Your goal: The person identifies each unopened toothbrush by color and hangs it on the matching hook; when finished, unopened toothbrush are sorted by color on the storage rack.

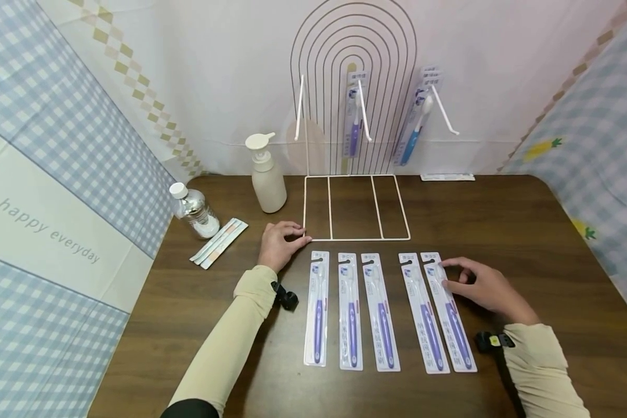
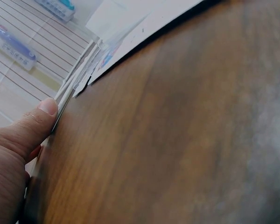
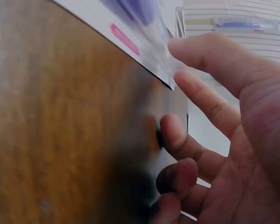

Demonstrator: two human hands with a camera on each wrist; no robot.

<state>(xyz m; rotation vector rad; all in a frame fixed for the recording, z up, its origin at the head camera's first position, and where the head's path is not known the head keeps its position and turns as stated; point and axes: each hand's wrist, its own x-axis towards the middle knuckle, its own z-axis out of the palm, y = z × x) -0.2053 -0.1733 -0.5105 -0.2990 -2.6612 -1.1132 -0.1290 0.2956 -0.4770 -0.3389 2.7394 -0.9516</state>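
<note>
My left hand [image 1: 278,245] holds the front left corner of a white wire rack [image 1: 360,239]; in the left wrist view its thumb [image 2: 44,109] presses on the wire. Several packaged toothbrushes with purple handles lie flat in a row in front of the rack. Above the rightmost toothbrush pack [image 1: 453,322], my right hand [image 1: 485,285] has its thumb and index fingertips apart, right at the pack's upper right edge. Its other fingers are loosely bent. From the rack's middle hook hangs a purple toothbrush pack [image 1: 354,125]; a blue toothbrush pack [image 1: 411,136] hangs from the right hook.
A pump bottle [image 1: 269,184] stands left of the rack. Further left are a clear bottle [image 1: 195,212] with a white cap and some flat slim packets [image 1: 219,244]. Another slim white packet [image 1: 447,177] lies at the table's back edge. Curtains hang behind and at both sides.
</note>
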